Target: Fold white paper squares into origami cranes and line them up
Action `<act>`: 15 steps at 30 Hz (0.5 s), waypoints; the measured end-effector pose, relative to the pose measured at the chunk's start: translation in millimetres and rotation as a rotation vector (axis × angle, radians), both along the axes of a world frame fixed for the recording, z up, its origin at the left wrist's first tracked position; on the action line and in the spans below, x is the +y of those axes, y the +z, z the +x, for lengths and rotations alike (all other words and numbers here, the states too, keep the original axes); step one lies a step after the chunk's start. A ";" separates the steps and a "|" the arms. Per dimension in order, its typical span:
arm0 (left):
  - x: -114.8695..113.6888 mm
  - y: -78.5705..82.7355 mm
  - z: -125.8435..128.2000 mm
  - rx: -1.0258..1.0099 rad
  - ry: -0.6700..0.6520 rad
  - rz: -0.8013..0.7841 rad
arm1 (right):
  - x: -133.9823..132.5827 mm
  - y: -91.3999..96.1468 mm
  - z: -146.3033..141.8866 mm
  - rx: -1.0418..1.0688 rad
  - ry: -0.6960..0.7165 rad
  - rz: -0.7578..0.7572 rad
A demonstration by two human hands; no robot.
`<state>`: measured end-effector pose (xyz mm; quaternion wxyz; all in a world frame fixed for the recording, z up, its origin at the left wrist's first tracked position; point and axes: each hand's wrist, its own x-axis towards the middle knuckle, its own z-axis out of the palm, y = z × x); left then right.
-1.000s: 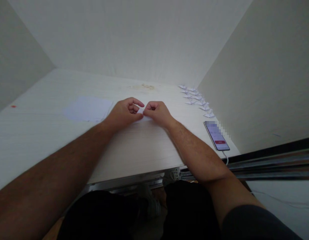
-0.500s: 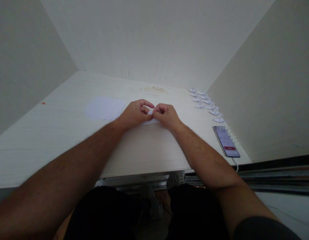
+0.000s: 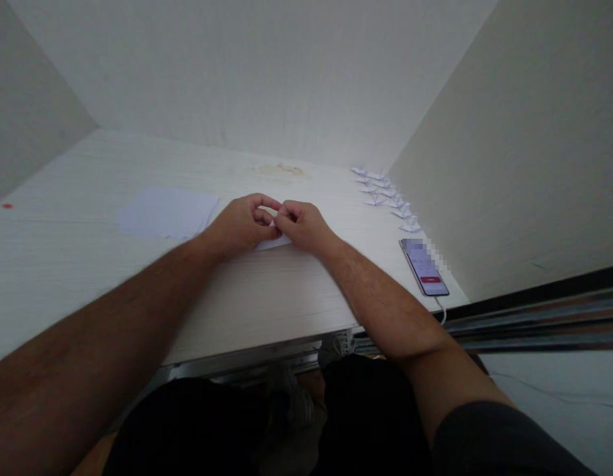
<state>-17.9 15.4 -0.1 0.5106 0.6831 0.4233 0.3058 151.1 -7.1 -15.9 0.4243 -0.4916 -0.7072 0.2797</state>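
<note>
Close together over the table, both hands pinch one small piece of white paper (image 3: 273, 244). My left hand (image 3: 244, 226) is closed, its thumb and fingertips on the paper's left part. My right hand (image 3: 306, 227) is closed too, thumb against forefinger at the paper's upper edge. A pale lower edge of the paper shows beneath the fingers; most of its folds are hidden by the hands. Left of my left hand lies a loose stack of white paper sheets (image 3: 162, 211).
Several folded white paper cranes (image 3: 378, 192) stand in rows at the back right by the wall. A phone (image 3: 425, 268) with a white cable lies near the front right edge of the table (image 3: 227, 311). Walls enclose the back and sides.
The camera view has turned slightly to the right, so everything sits further left. Both hands keep hold of the paper with only a slight shift of the fingers.
</note>
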 end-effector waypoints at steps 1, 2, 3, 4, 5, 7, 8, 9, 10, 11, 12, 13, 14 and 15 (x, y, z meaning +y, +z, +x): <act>0.3 -0.2 -0.3 0.002 -0.003 -0.003 | 0.0 0.0 0.2 -0.013 -0.003 -0.008; 0.7 -0.6 -0.6 0.004 -0.007 -0.004 | 0.2 -0.1 0.6 -0.030 -0.006 -0.022; 1.2 -1.2 -0.9 0.007 -0.013 -0.002 | 0.4 -0.2 1.0 -0.047 -0.009 -0.036; 1.8 -2.0 -1.1 0.010 -0.021 0.004 | 0.7 -0.3 1.4 -0.059 -0.012 -0.045; 2.4 -3.0 -1.2 0.011 -0.031 0.012 | 1.0 -0.4 1.5 -0.062 -0.012 -0.046; 3.6 -5.2 -0.9 0.005 -0.056 0.034 | 1.2 -0.3 1.0 -0.040 -0.006 -0.026; 4.2 -6.3 -0.6 -0.001 -0.066 0.044 | 1.0 -0.1 0.4 -0.021 -0.001 -0.015; 4.8 -7.4 -0.4 -0.007 -0.073 0.049 | 0.7 0.1 -0.4 -0.001 0.004 -0.008; 5.4 -8.4 -0.4 -0.014 -0.079 0.049 | 0.2 0.5 -1.2 0.015 0.009 -0.006; 6.0 -9.2 -0.6 -0.022 -0.085 0.048 | -0.3 0.8 -2.0 0.023 0.011 -0.007; 6.5 -9.7 -0.9 -0.027 -0.090 0.045 | -0.8 1.0 -2.6 0.024 0.010 -0.009; 6.8 -10.0 -1.5 -0.028 -0.089 0.040 | -1.2 1.0 -2.9 0.021 0.007 -0.012; 7.0 -9.9 -2.2 -0.025 -0.082 0.035 | -1.4 0.9 -3.0 0.017 0.001 -0.016; 6.9 -9.7 -2.8 -0.018 -0.075 0.029 | -1.4 0.8 -2.8 0.011 -0.007 -0.021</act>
